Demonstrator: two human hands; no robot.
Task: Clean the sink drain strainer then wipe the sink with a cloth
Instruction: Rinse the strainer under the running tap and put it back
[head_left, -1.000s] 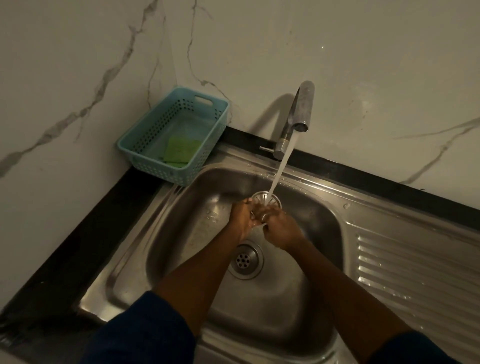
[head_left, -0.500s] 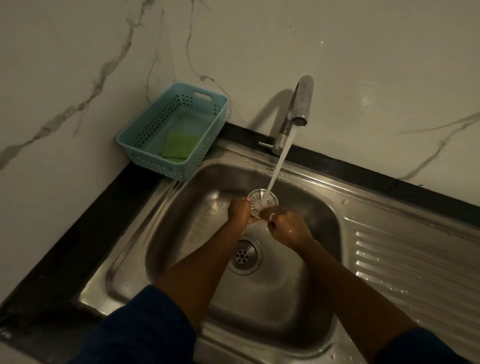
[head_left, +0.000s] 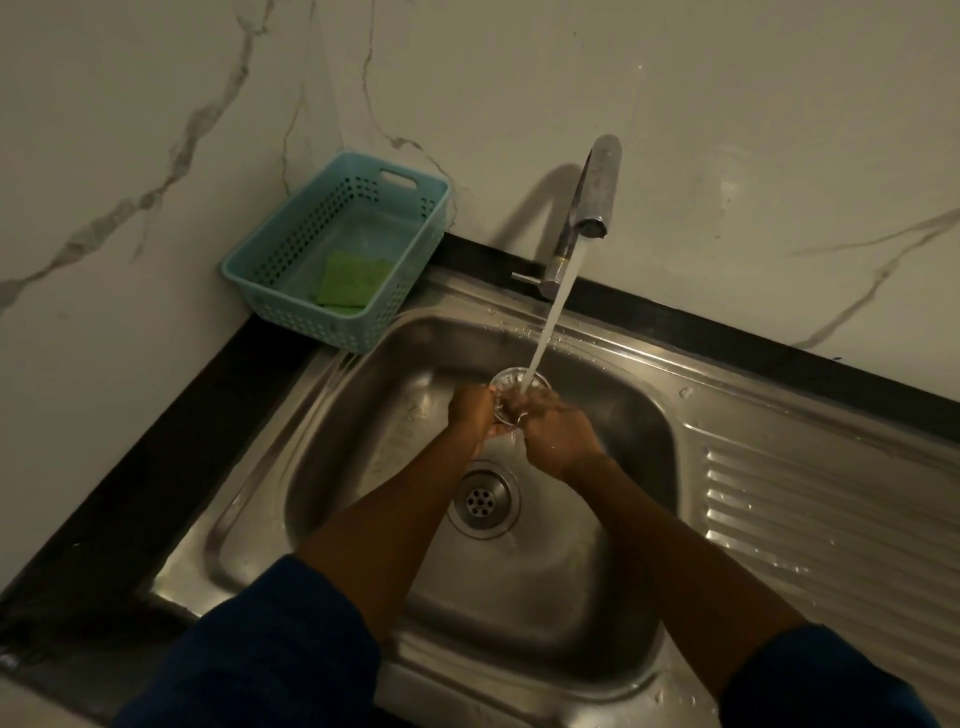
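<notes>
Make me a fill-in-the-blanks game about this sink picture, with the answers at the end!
1. Water from the faucet lands on the round ____ held in both hands.
2. The green sponge lies inside the blue ____.
3. The left hand and right hand are held above the sink's open ____.

Answers: strainer; basket; drain.
</notes>
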